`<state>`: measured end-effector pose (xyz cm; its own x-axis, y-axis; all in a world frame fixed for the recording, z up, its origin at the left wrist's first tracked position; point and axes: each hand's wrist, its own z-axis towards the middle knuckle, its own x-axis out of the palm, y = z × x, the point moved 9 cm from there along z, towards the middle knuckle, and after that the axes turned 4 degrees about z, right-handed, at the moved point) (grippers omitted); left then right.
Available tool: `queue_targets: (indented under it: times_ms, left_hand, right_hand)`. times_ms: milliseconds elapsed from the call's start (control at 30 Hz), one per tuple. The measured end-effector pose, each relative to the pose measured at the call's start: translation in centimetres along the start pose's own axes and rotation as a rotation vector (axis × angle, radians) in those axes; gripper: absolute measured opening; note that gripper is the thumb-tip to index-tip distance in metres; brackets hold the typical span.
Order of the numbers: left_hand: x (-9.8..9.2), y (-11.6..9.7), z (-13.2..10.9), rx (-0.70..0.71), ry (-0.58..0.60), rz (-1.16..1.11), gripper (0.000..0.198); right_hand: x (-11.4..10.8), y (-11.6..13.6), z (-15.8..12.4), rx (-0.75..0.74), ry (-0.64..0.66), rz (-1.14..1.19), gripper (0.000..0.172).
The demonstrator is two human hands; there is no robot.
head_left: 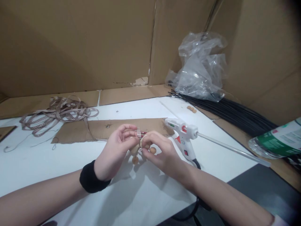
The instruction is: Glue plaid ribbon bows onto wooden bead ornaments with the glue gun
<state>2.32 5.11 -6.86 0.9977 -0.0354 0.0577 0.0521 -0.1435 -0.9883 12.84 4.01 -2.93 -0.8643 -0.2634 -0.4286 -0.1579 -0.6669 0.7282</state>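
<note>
My left hand point(115, 150), with a black wristband, and my right hand point(160, 150) meet over the white table point(70, 175). Together they pinch a small craft piece point(140, 142): checked ribbon wrapped round something reddish, with small round wooden beads point(152, 150) hanging below it. The ribbon trails left from the piece across a flat strip of cardboard point(94, 129) to a loose pile of checked ribbon point(58, 113). A white hot glue gun point(182, 131) with a clear glue stick lies on the table just right of my right hand.
Cardboard walls enclose the back and sides. At the back right sit a crumpled clear plastic bag point(202, 66), a bundle of black rods point(235, 114) and a few wooden beads point(191, 109). A green-labelled plastic bottle point(277, 141) lies at the right edge.
</note>
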Motion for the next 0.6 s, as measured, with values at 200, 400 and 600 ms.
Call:
queue_targets:
  times_ms: [200,400,600]
  left_hand:
    - [-0.1,-0.9,-0.1,0.070,-0.004,0.073,0.031]
    - [0.3,-1.9,-0.5,0.170,-0.004,0.135,0.039]
    - [0.7,-2.8,-1.0,0.299,0.031,0.336,0.018]
  right_hand:
    - [-0.3,0.1,0.0,0.000,-0.005,0.000,0.012]
    - [-0.1,0.0,0.0,0.029,0.016,-0.034,0.010]
    - [0.0,-0.1,0.1,0.077,0.034,0.004,0.012]
